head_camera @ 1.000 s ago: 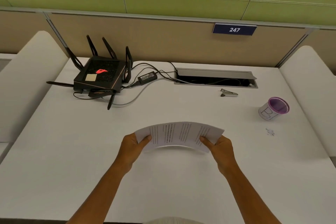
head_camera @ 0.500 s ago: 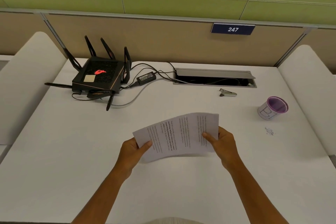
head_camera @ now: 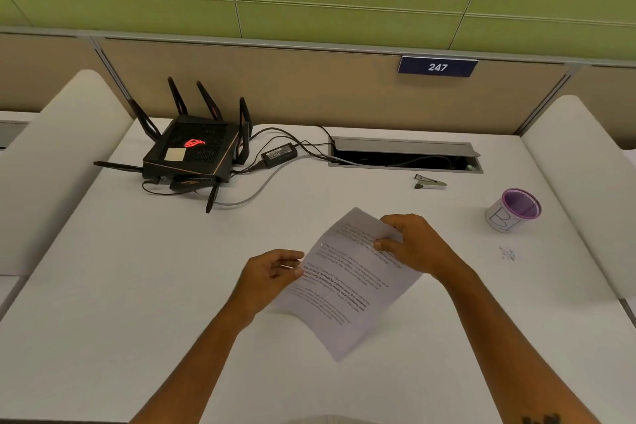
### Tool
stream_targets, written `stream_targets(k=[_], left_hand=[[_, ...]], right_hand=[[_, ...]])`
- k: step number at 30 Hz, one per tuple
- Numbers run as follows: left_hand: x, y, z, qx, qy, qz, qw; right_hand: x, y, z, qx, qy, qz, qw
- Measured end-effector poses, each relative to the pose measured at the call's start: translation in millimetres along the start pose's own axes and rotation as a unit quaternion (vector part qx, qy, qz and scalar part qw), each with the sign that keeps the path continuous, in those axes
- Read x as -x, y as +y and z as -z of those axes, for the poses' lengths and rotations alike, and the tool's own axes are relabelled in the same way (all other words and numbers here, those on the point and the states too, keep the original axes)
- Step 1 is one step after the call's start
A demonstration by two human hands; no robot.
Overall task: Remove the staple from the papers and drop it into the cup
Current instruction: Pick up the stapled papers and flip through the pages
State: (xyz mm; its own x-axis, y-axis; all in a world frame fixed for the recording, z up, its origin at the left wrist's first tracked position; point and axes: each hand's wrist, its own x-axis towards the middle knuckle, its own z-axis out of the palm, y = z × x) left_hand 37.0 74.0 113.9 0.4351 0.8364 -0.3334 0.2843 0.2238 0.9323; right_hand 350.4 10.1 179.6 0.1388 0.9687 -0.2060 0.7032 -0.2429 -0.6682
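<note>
I hold printed white papers [head_camera: 347, 289] above the middle of the white desk, turned at a slant with one corner pointing away from me. My left hand [head_camera: 272, 274] pinches the papers' left edge. My right hand [head_camera: 413, 244] grips their far right edge with the thumb on top. The staple is too small to make out. A metal staple remover [head_camera: 430, 182] lies on the desk beyond the papers. To the right stands a white cup [head_camera: 513, 210] with a purple inside and rim, open and tilted toward me.
A black router [head_camera: 192, 151] with antennas, a power brick [head_camera: 279, 152] and cables sit at the back left. An open cable tray [head_camera: 406, 155] is set into the desk's back edge. Small specks [head_camera: 507, 253] lie on the desk near the cup. White padded dividers flank both sides.
The papers have turned from lying sideways to a steep slant. My right hand rose toward the far edge while my left hand shifted right along the near edge.
</note>
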Motion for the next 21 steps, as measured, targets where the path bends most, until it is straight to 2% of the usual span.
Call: stream_targets(k=[6,12,21], left_hand=[[1,28,-31,0.023,-0.068,-0.023,0.997],[7,27,-46,0.045,-0.049,-0.010,0.998],[11,18,-61,0.068,-0.005,0.024,0.997]], right_hand=[[-5,-23,2,0.069,-0.065,0.041,0.995],[-3,-28,0,0.094,-0.085,0.040,0.991],[3,-27,-6,0.015,0.007,0.038,0.999]])
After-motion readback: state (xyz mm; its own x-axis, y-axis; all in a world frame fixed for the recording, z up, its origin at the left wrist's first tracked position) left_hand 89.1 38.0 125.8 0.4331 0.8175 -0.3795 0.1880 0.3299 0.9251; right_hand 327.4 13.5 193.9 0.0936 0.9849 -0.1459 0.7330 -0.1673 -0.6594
